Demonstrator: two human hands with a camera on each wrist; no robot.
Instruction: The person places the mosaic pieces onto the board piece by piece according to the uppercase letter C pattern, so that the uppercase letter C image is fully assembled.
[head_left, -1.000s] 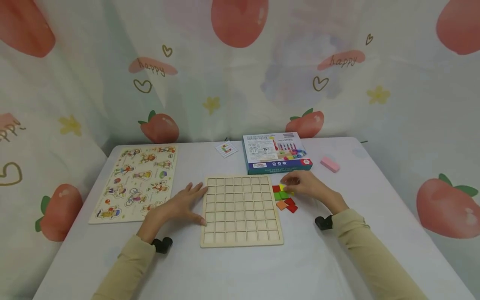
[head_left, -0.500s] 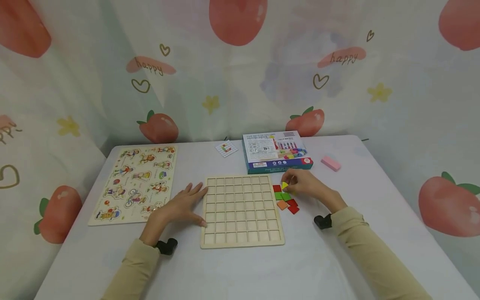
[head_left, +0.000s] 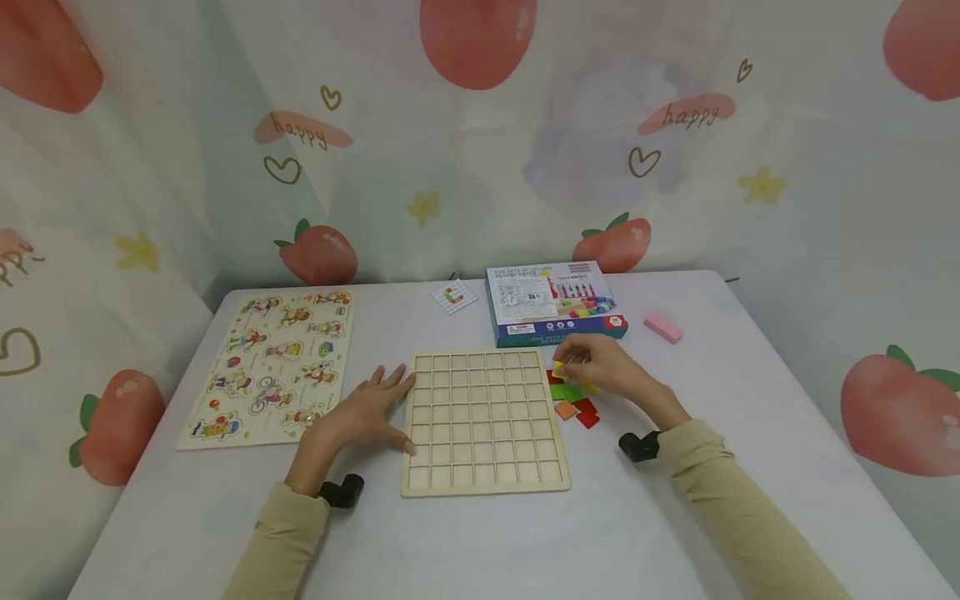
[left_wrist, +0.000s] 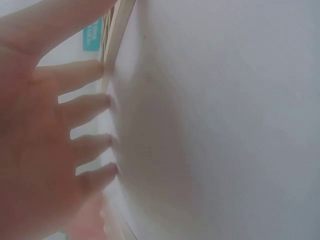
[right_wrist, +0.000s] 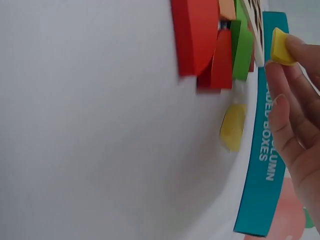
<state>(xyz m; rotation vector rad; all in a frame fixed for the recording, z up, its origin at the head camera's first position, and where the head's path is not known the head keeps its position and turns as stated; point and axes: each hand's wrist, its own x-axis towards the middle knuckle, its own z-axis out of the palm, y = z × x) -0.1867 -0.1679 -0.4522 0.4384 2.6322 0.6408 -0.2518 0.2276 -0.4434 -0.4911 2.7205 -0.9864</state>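
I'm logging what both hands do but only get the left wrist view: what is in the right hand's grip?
Observer: The right hand's grip holds a yellow tile at the fingertips.
Operator: Any other tiles about?
Observer: Yes, red tiles, green tiles and an orange tile lie just off the right edge of the board.
Operator: And what lies beyond that?
Observer: A box, with a pink block to its right.
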